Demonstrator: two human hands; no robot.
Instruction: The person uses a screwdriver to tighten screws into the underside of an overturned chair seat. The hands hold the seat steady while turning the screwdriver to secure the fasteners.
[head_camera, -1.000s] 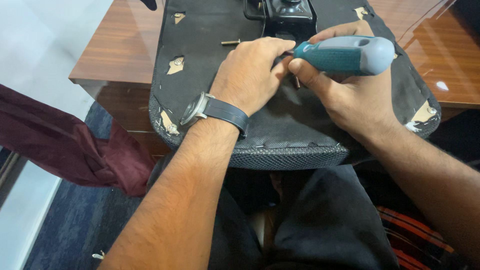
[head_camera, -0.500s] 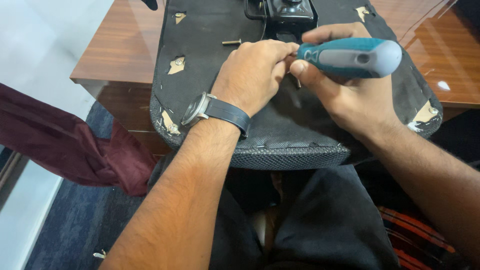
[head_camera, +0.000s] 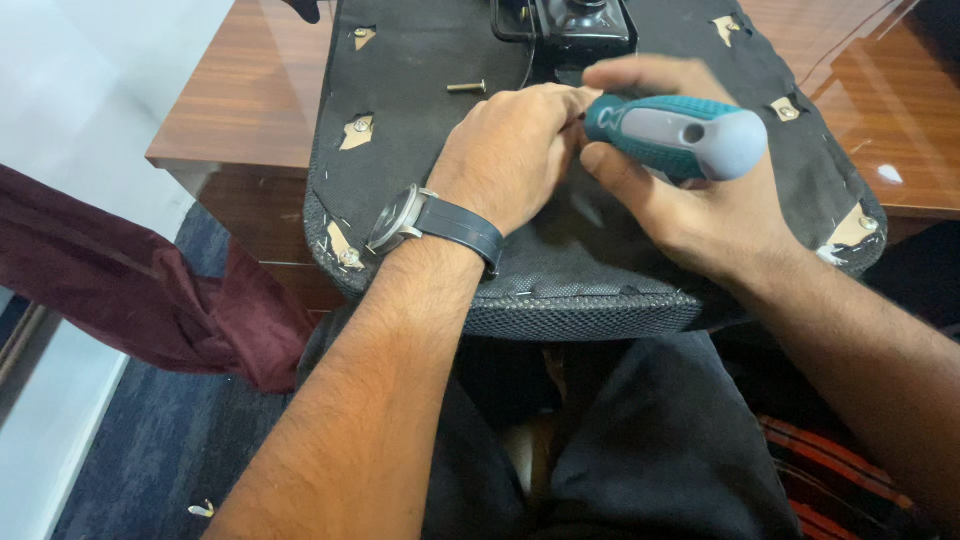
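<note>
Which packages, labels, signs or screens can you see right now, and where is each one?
None in view: no package, sign or screen.
Nearest thing to a marking: a pale emblem moulded on the screwdriver, on its teal and grey handle, held in the right hand over the upturned black chair seat.
Wristwatch on the left hand's wrist: round silver case seen edge-on, dark strap; its face is not visible.

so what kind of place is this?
Likely an office or a room at home, not a workshop: a glossy wooden desk holds an upturned chair seat, with blue carpet on the floor and a maroon cloth nearby.
</note>
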